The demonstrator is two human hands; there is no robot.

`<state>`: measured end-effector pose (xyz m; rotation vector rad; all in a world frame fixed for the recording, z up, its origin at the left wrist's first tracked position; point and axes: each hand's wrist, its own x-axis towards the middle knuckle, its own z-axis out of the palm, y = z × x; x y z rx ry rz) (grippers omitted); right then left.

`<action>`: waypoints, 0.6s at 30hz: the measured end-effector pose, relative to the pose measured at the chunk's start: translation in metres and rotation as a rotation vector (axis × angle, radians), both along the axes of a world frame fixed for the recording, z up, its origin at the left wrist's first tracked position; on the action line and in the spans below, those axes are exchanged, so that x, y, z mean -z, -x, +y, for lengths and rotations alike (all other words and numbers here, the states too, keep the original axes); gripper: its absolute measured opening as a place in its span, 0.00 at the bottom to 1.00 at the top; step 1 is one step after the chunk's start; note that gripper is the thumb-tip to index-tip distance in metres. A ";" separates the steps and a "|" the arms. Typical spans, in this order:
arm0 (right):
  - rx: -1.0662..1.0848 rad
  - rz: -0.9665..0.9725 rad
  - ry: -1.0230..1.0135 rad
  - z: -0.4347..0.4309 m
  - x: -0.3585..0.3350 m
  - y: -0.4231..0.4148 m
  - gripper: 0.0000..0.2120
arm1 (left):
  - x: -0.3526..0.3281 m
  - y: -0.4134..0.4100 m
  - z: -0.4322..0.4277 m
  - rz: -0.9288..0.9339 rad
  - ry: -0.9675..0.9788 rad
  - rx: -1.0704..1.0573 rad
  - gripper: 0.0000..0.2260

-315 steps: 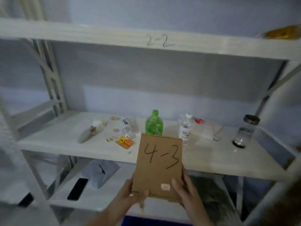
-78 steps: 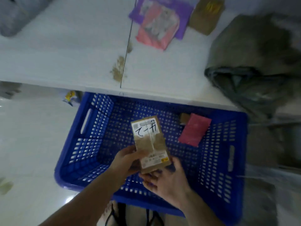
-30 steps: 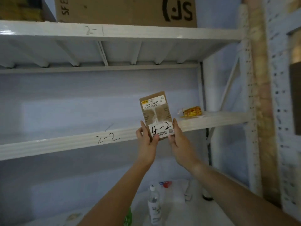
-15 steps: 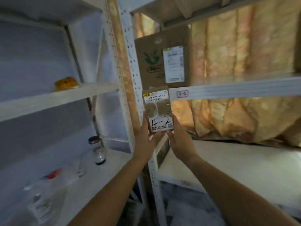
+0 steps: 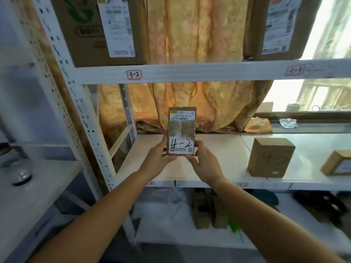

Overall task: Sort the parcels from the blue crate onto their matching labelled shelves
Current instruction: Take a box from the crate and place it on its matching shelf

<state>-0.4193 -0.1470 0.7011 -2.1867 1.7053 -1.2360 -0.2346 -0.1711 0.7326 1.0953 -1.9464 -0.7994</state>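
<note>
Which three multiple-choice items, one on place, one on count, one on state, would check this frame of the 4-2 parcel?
1. Where is the 4-2 parcel?
A. In a blue crate.
B. Held up before the shelf that lies below the 3-2 label.
C. Lying flat on the floor.

2. How many other cardboard boxes sit on that shelf?
A. None.
B. Two.
C. Five.

3. How is the parcel held?
A. By the left hand and the right hand, both gripping its lower end.
B. By one hand only.
C. By neither hand.

Key:
1. B: it stands upright in the air in front of that bay.
2. B: a cube box and a flat box sit to its right.
3. A: fingers of both hands curl round its bottom corners.
</note>
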 end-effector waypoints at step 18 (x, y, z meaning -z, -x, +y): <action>-0.134 -0.246 -0.219 -0.066 0.055 -0.058 0.27 | 0.064 -0.030 -0.042 0.032 -0.155 -0.239 0.35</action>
